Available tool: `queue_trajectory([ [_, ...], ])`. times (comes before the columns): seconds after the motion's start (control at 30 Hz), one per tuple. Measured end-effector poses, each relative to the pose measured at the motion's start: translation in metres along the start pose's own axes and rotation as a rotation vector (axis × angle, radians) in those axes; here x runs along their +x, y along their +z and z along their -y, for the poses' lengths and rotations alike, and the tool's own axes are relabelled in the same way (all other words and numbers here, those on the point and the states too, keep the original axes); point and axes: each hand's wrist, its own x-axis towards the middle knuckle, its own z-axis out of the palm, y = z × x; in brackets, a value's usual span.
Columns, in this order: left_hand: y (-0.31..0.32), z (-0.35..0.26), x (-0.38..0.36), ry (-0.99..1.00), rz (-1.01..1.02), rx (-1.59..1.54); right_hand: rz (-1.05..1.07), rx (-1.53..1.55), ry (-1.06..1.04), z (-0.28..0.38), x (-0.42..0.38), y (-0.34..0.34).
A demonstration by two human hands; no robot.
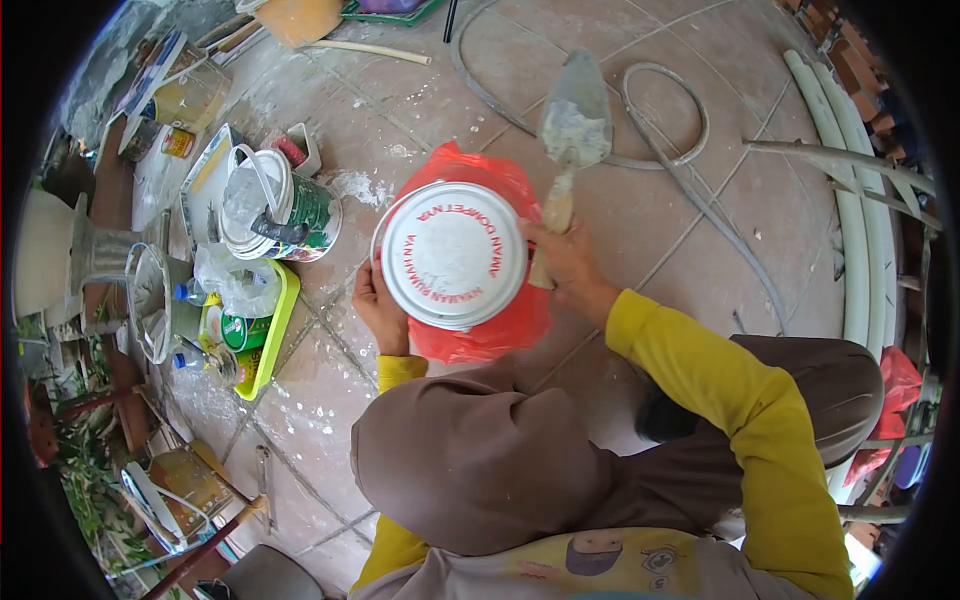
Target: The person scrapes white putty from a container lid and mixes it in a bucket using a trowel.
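A white round lid with red lettering [455, 256] tops a paint bucket right in front of my knees. A red plastic bag [520, 325] spreads around and under it. My left hand [380, 308] grips the bucket's left side, its fingertips partly hidden behind the rim. In my right hand [577, 265] is a pointing trowel [577, 112], its cement-stained blade turned away from me. The trowel's handle end lies close along the lid's right edge, and the right fingertips reach to the rim.
Left of the bucket stands a green-and-white paint pail [312, 215]. A lime-green tray [285, 315] holds cans and a plastic bag. A grey hose [700, 185] loops over the tiled floor [660, 225], and pale pipes [850, 215] lie along the right.
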Motion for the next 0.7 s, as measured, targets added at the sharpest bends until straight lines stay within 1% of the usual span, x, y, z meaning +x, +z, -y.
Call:
queue_trajectory([
  [0.03,-0.018,0.006,0.012,0.011,0.038,0.055,0.017,0.018,0.013,-0.007,-0.001,0.009],
  [0.1,-0.044,0.013,0.028,-0.041,0.062,0.015,0.057,0.059,0.043,-0.02,-0.003,0.024],
  [0.13,-0.06,0.013,0.03,-0.077,0.116,0.106,0.126,0.086,-0.01,-0.029,0.003,0.025],
  [0.23,-0.06,-0.016,0.023,-0.04,0.029,0.094,0.187,-0.212,0.107,0.005,-0.014,0.022],
  [0.27,-0.063,-0.028,0.019,-0.047,0.041,0.194,0.146,-0.263,-0.019,-0.003,-0.015,0.017],
  [0.3,-0.061,-0.036,0.016,-0.021,0.033,0.216,0.108,-0.319,-0.145,-0.01,-0.016,0.014],
  [0.37,-0.051,-0.046,0.01,0.033,0.017,0.25,0.1,-0.267,-0.089,-0.014,-0.025,0.004],
  [0.4,-0.04,-0.043,0.009,0.033,-0.04,0.123,0.134,-0.16,0.088,0.005,-0.037,0.001],
  [0.47,-0.034,-0.039,0.009,-0.027,0.005,0.144,0.225,-0.04,0.286,0.014,-0.045,-0.005],
  [0.5,-0.031,-0.038,0.008,-0.059,0.03,0.155,0.28,-0.025,0.306,0.013,-0.046,-0.008],
  [0.53,-0.029,-0.038,0.007,-0.085,0.007,0.035,0.309,-0.062,0.283,0.013,-0.048,-0.01],
  [0.57,-0.029,-0.039,0.006,-0.089,0.002,0.054,0.337,-0.098,0.258,0.014,-0.05,-0.012],
  [0.63,-0.029,-0.041,0.005,-0.093,-0.013,0.085,0.345,-0.284,0.115,0.021,-0.056,-0.014],
  [0.7,-0.026,-0.042,0.004,-0.087,-0.045,0.103,0.301,-0.36,0.034,0.023,-0.055,-0.015],
])
